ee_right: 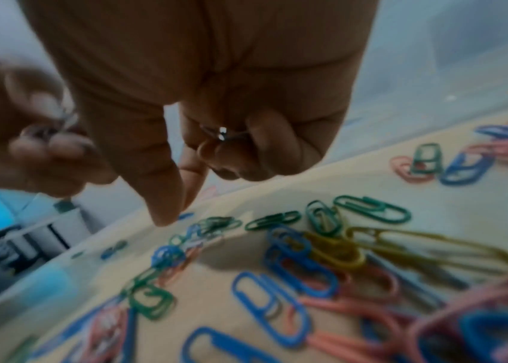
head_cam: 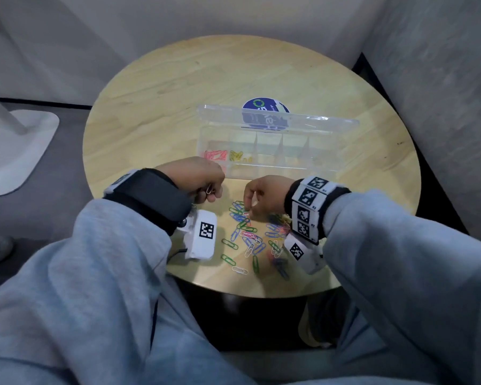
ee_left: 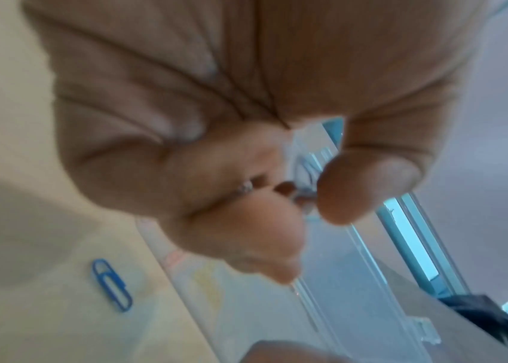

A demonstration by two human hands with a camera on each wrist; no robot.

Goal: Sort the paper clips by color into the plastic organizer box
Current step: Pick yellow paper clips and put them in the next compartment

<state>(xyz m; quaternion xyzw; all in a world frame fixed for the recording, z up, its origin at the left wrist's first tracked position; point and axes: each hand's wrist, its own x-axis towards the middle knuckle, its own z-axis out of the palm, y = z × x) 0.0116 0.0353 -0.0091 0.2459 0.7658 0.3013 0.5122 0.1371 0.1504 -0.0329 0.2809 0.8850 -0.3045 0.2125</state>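
My left hand (head_cam: 210, 190) hovers just in front of the clear plastic organizer box (head_cam: 325, 162) and pinches white paper clips (ee_left: 304, 176) between thumb and curled fingers. My right hand (head_cam: 247, 213) is over the loose pile of coloured paper clips (head_cam: 250, 234). Its index finger (ee_right: 166, 196) and thumb point down to the pile's far edge, near green clips (ee_right: 273, 219). Its other fingers curl round a small silvery-white clip (ee_right: 223, 132). The box's lid stands open at the back. Pink clips (head_cam: 215, 155) lie in the front left compartment and yellow clips (head_cam: 236, 156) in the one beside it.
The round wooden table (head_cam: 178, 87) stands in a corner between grey walls. A blue round sticker (head_cam: 264, 107) shows behind the box lid. A single blue clip (ee_left: 111, 285) lies on the table near the box's front wall. My knees are under the near table edge.
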